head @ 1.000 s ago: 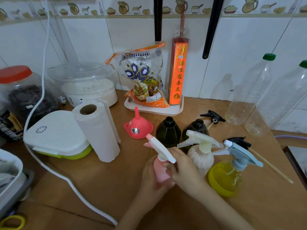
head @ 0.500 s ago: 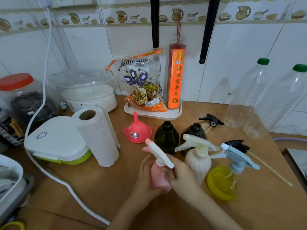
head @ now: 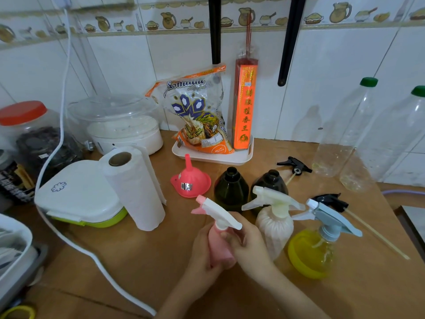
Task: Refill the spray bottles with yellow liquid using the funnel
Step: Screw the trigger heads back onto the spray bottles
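Note:
A pink spray bottle [head: 219,247] with a white and pink trigger head stands on the wooden table. My left hand [head: 202,252] grips its body from the left. My right hand [head: 247,244] pinches the collar under the trigger head. To its right stand a white spray bottle [head: 274,226] and a clear bottle with yellow liquid [head: 315,249] and a blue trigger head. Behind them stand two dark bottles [head: 231,189] without heads. A pink funnel [head: 190,180] lies mouth down behind the pink bottle.
A paper towel roll [head: 133,187] and a white-green box [head: 80,199] stand at the left, with a white cable [head: 96,263] crossing the table. Two black trigger heads [head: 295,166] lie at the right near two clear plastic bottles [head: 345,132]. A tray [head: 213,156] sits by the wall.
My hands stay on the pink bottle, and its trigger head has barely shifted. The camera has tilted up a little, showing more of the wall.

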